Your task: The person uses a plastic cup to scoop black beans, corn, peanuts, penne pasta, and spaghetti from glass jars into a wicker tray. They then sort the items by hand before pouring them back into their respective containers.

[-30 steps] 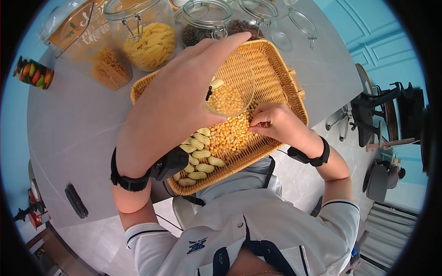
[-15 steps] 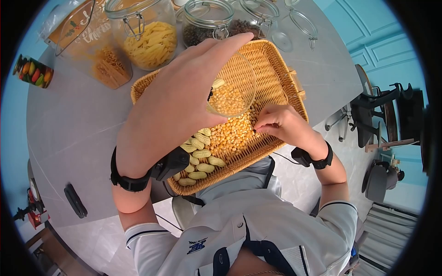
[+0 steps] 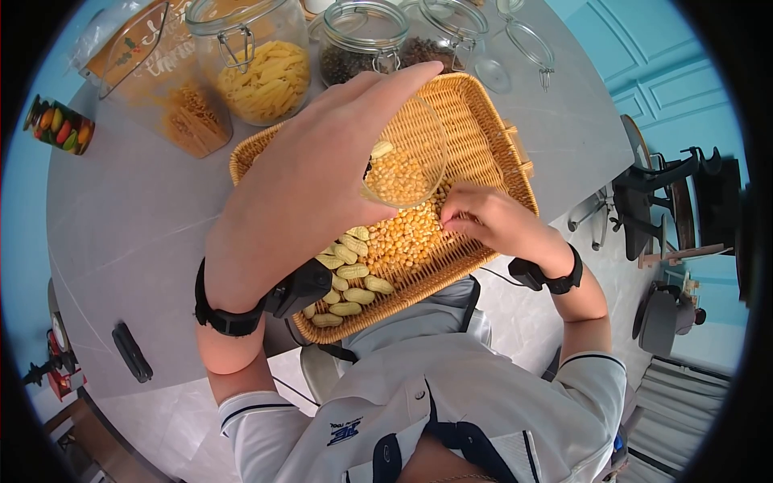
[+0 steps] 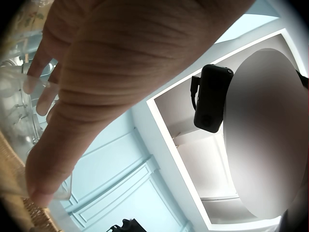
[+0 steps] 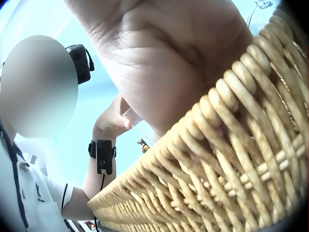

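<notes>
My left hand (image 3: 322, 153) grips a clear cup (image 3: 431, 129) and holds it tilted over the wicker basket (image 3: 475, 97). Yellow corn kernels, a peanut and a bit of something black show in or through the cup. In the left wrist view its thumb (image 4: 46, 169) presses the clear wall. Low over the heap of corn kernels (image 3: 403, 241), my right hand (image 3: 487, 213) has its thumb and fingertips together at the heap's right edge; I cannot tell whether they pinch anything. Unshelled peanuts (image 3: 346, 274) lie left of the corn.
Behind the basket stand a glass jar of penne pasta (image 3: 266, 80), a jar of dark grains (image 3: 346, 60) and another with its lid open (image 3: 439, 48). A clear bin (image 3: 193, 121) is at the back left, near a small jar of colourful peppers (image 3: 60, 125). A black case (image 3: 131, 352) lies on the grey table.
My right hand has shifted slightly among the kernels; a small dark speck at its fingertips half a second ago no longer shows. The left hand and cup have hardly moved.
</notes>
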A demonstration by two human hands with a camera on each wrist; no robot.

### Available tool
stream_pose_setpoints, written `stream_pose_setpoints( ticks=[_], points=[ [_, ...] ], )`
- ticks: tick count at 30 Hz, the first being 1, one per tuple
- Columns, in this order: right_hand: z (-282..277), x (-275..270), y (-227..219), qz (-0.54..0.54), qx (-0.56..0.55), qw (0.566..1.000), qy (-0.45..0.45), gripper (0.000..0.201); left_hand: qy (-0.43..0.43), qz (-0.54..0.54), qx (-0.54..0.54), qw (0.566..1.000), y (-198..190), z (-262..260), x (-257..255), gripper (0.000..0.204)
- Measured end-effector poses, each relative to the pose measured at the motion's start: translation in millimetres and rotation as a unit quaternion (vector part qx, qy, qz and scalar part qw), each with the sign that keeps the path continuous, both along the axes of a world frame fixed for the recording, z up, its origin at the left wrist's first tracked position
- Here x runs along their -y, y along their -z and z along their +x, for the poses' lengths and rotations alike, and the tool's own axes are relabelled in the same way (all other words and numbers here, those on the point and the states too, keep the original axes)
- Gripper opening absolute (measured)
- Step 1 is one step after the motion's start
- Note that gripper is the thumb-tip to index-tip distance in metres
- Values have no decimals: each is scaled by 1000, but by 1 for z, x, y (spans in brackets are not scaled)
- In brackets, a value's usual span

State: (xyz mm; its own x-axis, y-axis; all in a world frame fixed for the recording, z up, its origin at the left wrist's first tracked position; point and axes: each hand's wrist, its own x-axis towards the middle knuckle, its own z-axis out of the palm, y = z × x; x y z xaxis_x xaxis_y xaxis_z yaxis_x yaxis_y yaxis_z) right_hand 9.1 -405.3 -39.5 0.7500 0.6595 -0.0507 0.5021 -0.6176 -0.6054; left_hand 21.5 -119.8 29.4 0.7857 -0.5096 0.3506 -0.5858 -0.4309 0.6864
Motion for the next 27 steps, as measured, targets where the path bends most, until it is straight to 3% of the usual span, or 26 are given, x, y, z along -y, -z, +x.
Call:
stream_pose_setpoints(
  ticks=[5, 14, 20, 27],
  points=[
    [15, -10, -10, 6, 40, 994, 101, 9, 1, -12, 9, 1000, 3, -1, 0, 104],
    [21, -9, 15, -19, 111, 993, 45, 13, -6, -6, 12, 1000, 2, -2, -1, 103],
    [21, -12, 13, -43, 90, 994, 48, 8, -5, -4, 7, 1000, 0, -3, 0, 103],
    [22, -1, -1, 5, 81, 993, 88, 9, -6, -11, 21, 1000, 2, -4, 0, 104]
  ],
)
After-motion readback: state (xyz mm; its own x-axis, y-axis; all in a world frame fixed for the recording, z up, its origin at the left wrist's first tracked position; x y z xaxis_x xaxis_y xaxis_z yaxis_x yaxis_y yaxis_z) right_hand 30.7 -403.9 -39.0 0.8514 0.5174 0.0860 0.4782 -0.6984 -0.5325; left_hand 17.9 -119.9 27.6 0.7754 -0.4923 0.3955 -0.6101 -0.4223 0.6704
